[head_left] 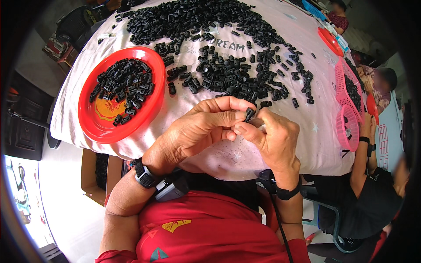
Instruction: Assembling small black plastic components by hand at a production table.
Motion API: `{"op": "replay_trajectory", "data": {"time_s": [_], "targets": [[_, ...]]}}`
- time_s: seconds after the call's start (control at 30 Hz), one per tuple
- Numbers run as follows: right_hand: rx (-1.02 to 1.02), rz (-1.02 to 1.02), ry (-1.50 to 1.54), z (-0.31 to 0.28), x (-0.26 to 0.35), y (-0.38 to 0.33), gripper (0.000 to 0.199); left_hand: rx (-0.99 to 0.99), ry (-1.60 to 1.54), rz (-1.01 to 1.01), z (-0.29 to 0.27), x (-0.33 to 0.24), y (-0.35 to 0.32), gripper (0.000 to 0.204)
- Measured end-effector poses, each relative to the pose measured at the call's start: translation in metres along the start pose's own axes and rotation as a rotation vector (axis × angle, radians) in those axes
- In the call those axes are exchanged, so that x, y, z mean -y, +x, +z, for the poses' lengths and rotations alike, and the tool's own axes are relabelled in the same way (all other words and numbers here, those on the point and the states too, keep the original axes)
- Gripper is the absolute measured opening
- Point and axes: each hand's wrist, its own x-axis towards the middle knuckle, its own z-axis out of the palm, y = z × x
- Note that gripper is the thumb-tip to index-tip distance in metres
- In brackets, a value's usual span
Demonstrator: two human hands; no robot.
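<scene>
We see the left hand clamped on a small black plastic piece; to its right curls the right hand, whose grip we cannot tell.

Dark capital lettering with fainter script above the bare fabric of the pale tablecloth, red outlined characters on a whitish panel, and small light print, illegible, on a co-worker's black garment.

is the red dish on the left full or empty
Partly full: black pieces heap over much of the red dish, but its yellow-patterned bottom shows.
</scene>
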Motion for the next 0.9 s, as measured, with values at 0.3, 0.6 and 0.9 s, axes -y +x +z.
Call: {"op": "replay_trajectory", "data": {"time_s": [0.3, 0.6, 0.9], "targets": [[-0.05, 0.039, 0.095, -0.0039, 0.0069, 0.0009, 0.05, -0.033, -0.019, 0.01, 0.0045, -0.0011, -0.0003, 0.027], [0.003, 0.036, 0.031, -0.0052, 0.0041, 0.0015, 0.053, 0.0, -0.003, -0.02, 0.0031, -0.0001, 0.001, 0.028], [0.004, 0.014, 0.003, 0.0041, -0.0013, -0.0024, 0.054, -0.025, -0.001, 0.0, 0.002, 0.001, 0.001, 0.027]]}}
